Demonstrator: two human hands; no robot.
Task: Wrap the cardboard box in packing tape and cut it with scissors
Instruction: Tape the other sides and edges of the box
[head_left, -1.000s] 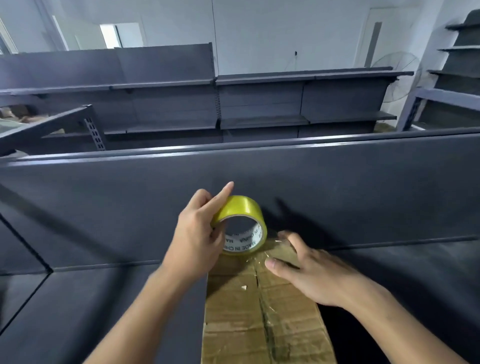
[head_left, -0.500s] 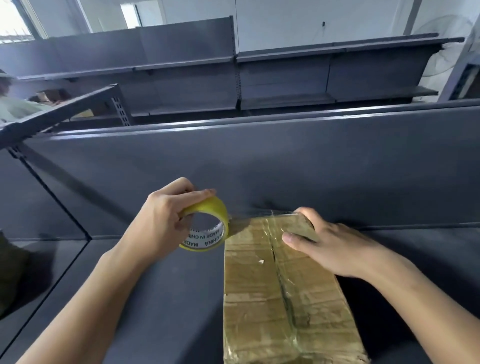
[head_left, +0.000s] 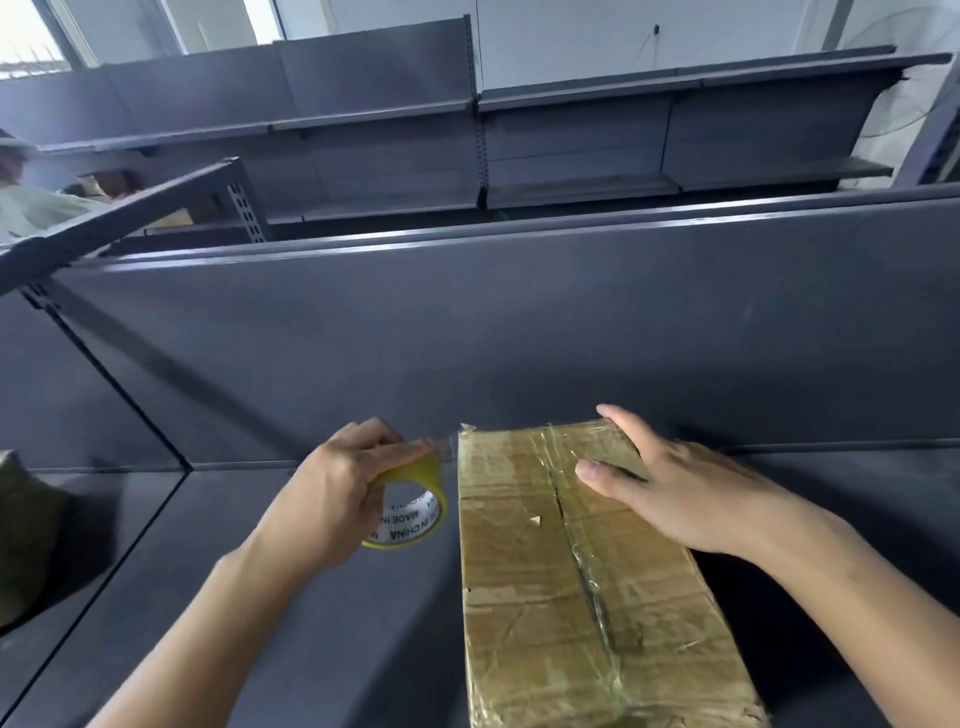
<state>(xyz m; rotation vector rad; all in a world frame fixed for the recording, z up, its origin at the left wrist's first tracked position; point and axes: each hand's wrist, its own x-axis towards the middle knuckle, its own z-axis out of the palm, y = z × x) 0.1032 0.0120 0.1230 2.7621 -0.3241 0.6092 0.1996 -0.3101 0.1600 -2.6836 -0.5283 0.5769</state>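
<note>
Tape roll: has swung from the box's far end to its 9 o'clock side, left hand clasped around it.
Strip: clear tape stretched to the cardboard box corner, so wrapping continues.
Right hand: flat, fingers spread, pinning the box on the worktop.

A dark grey metal shelf carries the taped cardboard box, lying flat on it

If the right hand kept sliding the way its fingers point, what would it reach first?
The right hand points left across the cardboard box; past its edge it would probably meet the tape roll in the left hand.
</note>
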